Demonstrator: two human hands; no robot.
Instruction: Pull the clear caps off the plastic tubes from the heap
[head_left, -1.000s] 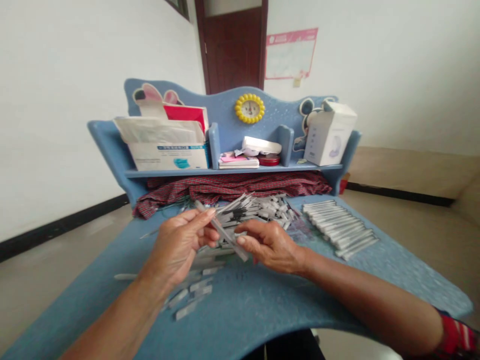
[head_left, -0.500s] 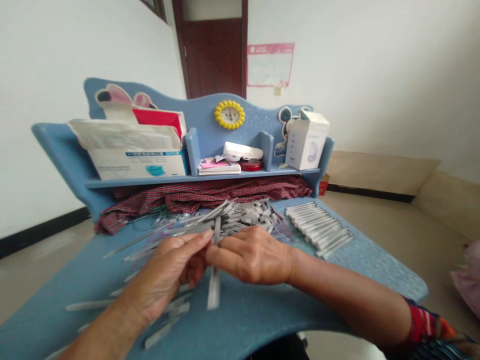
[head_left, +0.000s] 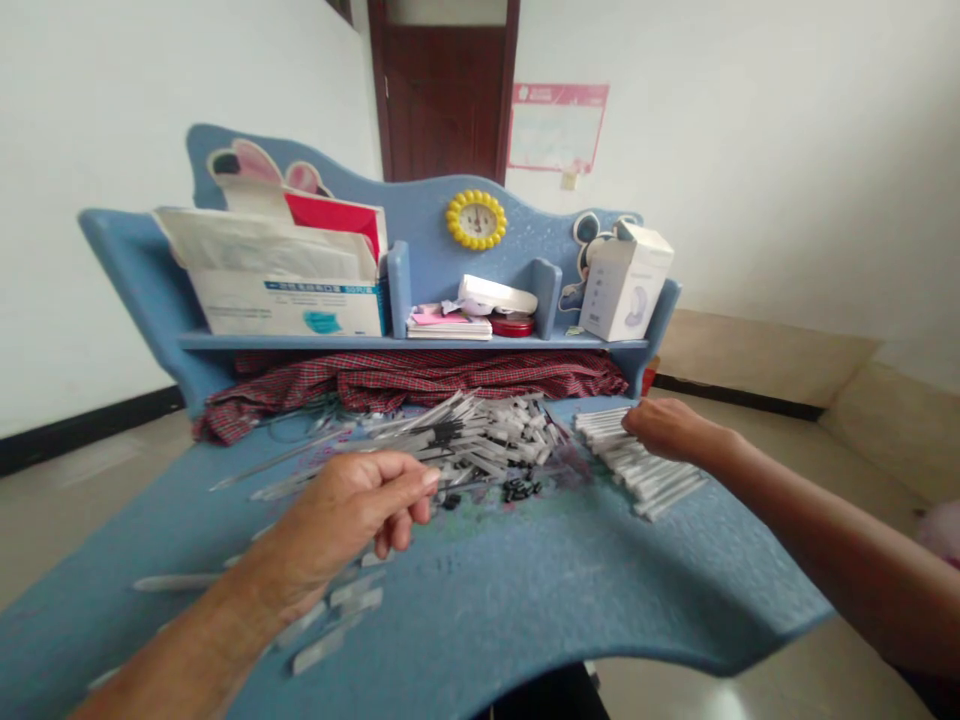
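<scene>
My left hand (head_left: 375,500) is over the table's middle, thumb and forefinger pinched together. Anything between those fingertips is too small or hidden to make out. My right hand (head_left: 671,432) is at the far right, its fingers closed over the row of slim whitish tubes (head_left: 649,480), which look like pens. The fingers hide whatever they may grip there. Behind my left hand is a heap of clear and white slim tubes (head_left: 495,425), some with dark ends. Small black pieces (head_left: 521,488) lie in front of it. Short translucent sleeves (head_left: 322,648) are scattered by my left forearm.
The blue table (head_left: 525,600) has a curved front edge. At its back, a shelf (head_left: 300,342) carries a mask box (head_left: 277,300), a stack of papers (head_left: 450,328), a red round tin (head_left: 512,326) and a white box (head_left: 628,285). Checked cloth (head_left: 405,378) lies below.
My right hand has left my left hand and moved right to the row of tubes. The tube between both hands is no longer seen there. My left hand stays near the middle, still pinched.
</scene>
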